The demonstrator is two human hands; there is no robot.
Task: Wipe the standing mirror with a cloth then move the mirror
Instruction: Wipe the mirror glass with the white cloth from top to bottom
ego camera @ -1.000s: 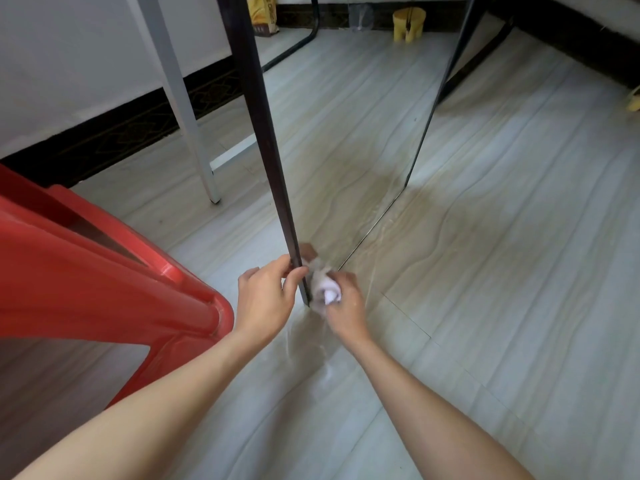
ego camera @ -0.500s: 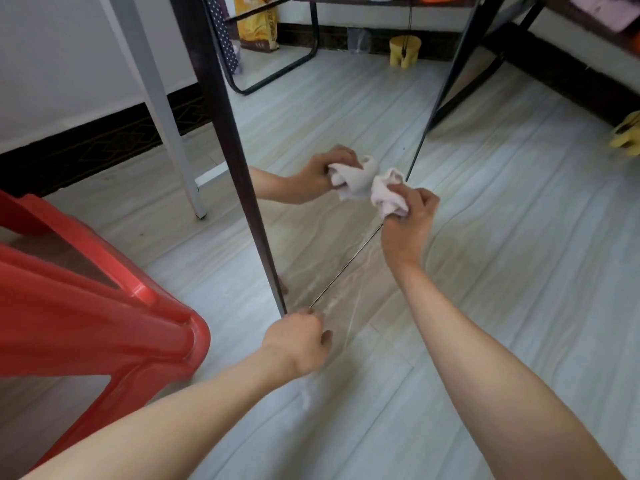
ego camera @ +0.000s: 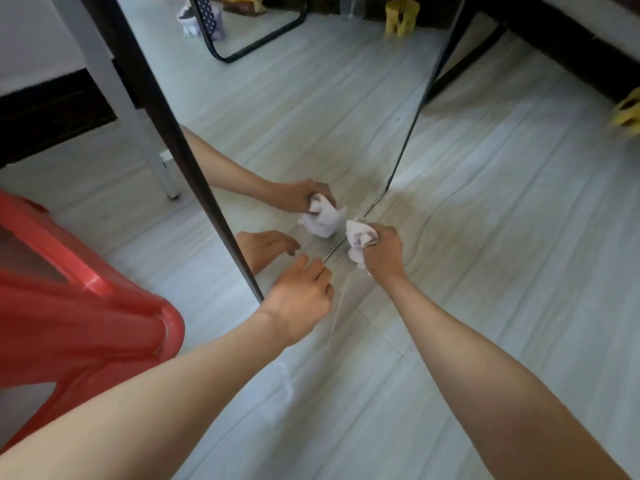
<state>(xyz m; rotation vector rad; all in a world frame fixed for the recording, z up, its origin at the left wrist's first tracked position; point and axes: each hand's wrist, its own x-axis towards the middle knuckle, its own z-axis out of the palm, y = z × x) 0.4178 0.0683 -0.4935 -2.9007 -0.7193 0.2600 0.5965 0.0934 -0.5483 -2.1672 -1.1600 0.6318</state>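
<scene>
Low down, right hand (ego camera: 382, 252) grips cloth (ego camera: 358, 239) on mirror (ego camera: 311, 116); left hand (ego camera: 298, 299) loose, fingertips blurred.

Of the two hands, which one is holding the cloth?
The right hand holds it: its fingers are curled round the crumpled white cloth at the bottom edge of the mirror. The left hand holds nothing.

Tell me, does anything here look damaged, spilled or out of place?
Nothing stands out. The mirror shows no crack, the right hand presses the cloth at its bottom edge, and the left hand hovers open nearby.
</scene>
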